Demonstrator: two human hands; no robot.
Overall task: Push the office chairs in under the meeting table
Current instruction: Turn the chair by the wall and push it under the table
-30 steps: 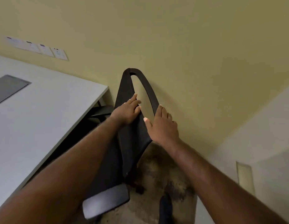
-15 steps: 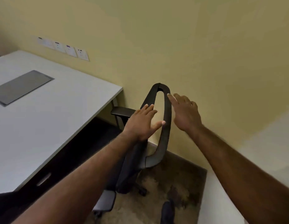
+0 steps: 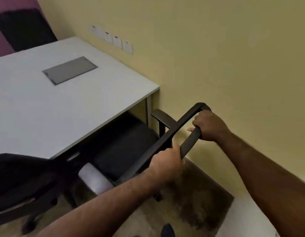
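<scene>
- Yellow wall (image 3: 216, 57) runs behind both hands, and the white table (image 3: 46, 108) lies ahead and left of them, its corner close to the wall.
- Chair (image 3: 124, 147): its black seat sits just ahead of the left hand, partly under the table edge, with the backrest frame slanting up toward the wall.
- Left hand (image 3: 165, 166) is clenched round the lower part of the backrest frame; right hand (image 3: 209, 127) is wrapped round the top loop of the same frame, thumb poking through the opening.
- Handling, as a guess: a castor chair should roll easily on this floor, moderately heavy, with a stiff plastic frame that gives a firm grip. The backrest may tilt or swivel under an uneven push, so two hands spread along the frame look right.
- Armrest (image 3: 160, 115), just left of the right hand, stands near the table leg (image 3: 149, 108) and could catch on it.
- Second chair (image 3: 23, 182) sits far left of the left hand, not yet tucked in.
- Sockets (image 3: 114, 40) on the wall carry small labels, too blurred to read. No brand shows anywhere.
</scene>
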